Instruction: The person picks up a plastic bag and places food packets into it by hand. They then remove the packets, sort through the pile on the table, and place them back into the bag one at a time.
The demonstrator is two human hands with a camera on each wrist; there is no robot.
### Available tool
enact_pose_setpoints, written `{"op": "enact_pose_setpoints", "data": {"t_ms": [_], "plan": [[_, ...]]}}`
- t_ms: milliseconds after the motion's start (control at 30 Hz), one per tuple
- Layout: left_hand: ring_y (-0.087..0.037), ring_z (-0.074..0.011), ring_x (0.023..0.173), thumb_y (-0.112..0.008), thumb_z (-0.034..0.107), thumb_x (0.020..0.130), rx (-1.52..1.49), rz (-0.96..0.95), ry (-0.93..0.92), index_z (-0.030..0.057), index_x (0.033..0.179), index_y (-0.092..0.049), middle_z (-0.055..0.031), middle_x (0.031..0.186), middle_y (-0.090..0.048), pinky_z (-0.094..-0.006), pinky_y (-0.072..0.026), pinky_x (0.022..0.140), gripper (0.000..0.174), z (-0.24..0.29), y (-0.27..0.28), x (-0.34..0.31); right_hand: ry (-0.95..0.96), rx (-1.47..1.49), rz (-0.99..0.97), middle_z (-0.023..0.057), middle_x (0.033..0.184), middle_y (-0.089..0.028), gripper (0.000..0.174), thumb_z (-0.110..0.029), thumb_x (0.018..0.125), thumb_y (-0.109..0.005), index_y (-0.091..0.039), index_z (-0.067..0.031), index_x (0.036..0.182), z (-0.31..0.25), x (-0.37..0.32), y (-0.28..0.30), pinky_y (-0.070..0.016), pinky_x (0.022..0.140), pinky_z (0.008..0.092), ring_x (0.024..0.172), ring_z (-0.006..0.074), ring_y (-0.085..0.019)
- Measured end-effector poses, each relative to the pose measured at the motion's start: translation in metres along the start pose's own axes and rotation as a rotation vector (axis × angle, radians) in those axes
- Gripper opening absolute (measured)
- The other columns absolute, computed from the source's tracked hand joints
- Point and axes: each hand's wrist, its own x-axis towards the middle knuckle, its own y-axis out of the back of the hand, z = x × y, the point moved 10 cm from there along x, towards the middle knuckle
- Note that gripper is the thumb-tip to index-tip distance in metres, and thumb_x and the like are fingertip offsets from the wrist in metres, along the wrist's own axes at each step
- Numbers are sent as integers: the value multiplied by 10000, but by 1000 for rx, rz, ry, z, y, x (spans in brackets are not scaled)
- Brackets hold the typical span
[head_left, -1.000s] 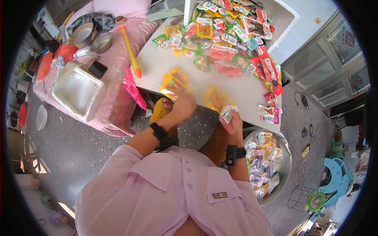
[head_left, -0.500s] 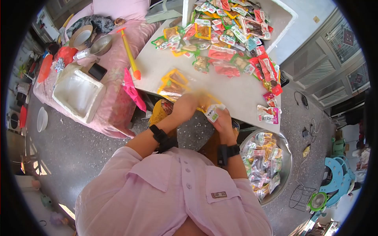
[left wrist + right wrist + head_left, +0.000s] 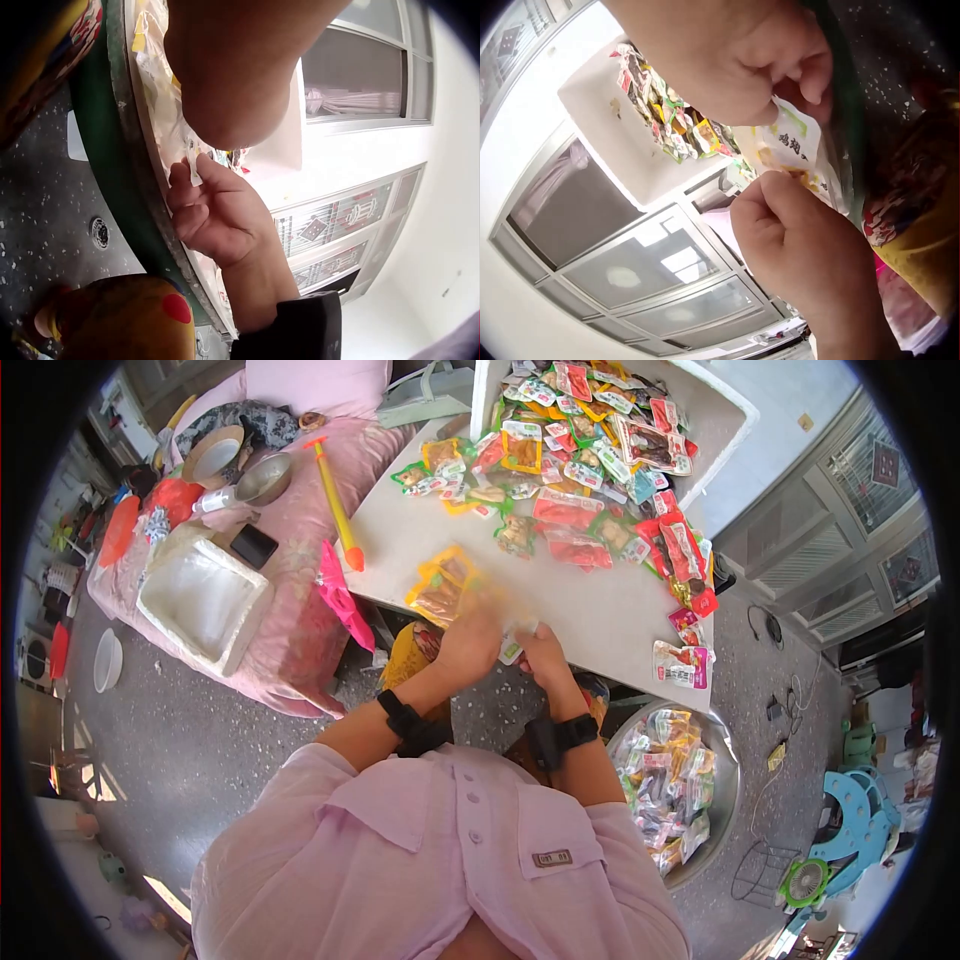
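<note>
In the head view my left hand (image 3: 470, 647) and right hand (image 3: 545, 655) meet at the front edge of the table, both on one clear food packet (image 3: 512, 648). The right wrist view shows the packet's white label with dark characters; the left hand (image 3: 795, 247) pinches its edge with thumb and curled fingers. From the other side the right hand (image 3: 772, 67) grips the labelled end. The left wrist view has the right hand (image 3: 217, 214) pinching a white corner. Just beyond the left hand, a yellow-edged packet (image 3: 440, 585) lies on the table.
A heap of food packets (image 3: 575, 510) spills from a white foam box (image 3: 725, 405) across the table (image 3: 600, 615). A metal basin (image 3: 735, 780) of packets stands on the floor at right. To the left lie a yellow air pump (image 3: 332, 500) and a foam box (image 3: 205, 605) on a pink bed.
My right hand has moved left with the packet until it sits beside the left hand. The left hand has joined in gripping the packet and otherwise stays near its place.
</note>
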Motion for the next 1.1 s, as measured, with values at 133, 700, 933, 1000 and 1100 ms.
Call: {"op": "enact_pose_setpoints", "data": {"t_ms": [133,700,933,1000,1100], "plan": [[-484,-272,730,-541,66,625,-37,43,-42,54,677,-493,-95,759,-480,-373,-401,649,72,3,7,-3,-36,189,-85,39,614,-536,145,-125,789,-464,-504,-48,906,8,1,-1,-312,312,193,388,78,-431],[-487,-278,740,-559,53,610,-52,10,-5,42,708,-493,-97,790,-496,-370,-407,653,119,1,9,5,-54,801,-180,19,699,-497,185,-28,786,-425,-465,-73,961,-11,12,-39,-331,331,165,421,69,-411],[-489,-271,734,-560,59,614,-60,87,-14,45,693,-495,-97,789,-497,-366,-404,654,103,-3,17,-1,32,487,21,3,553,-478,93,-100,783,-470,-501,-43,849,-5,-9,-10,-316,316,170,377,63,-406],[-492,-268,732,-558,60,616,-76,110,-19,46,695,-497,-96,783,-497,-366,-405,648,100,-2,21,-1,108,322,117,4,518,-471,100,-118,783,-475,-505,-30,816,1,-14,14,-311,310,178,364,65,-406],[-496,-266,726,-555,67,619,-111,22,-9,46,695,-498,-95,778,-497,-364,-409,641,97,-1,8,-2,49,244,184,27,525,-487,95,-117,786,-469,-491,-25,781,16,-22,31,-304,308,189,364,72,-416]]}}
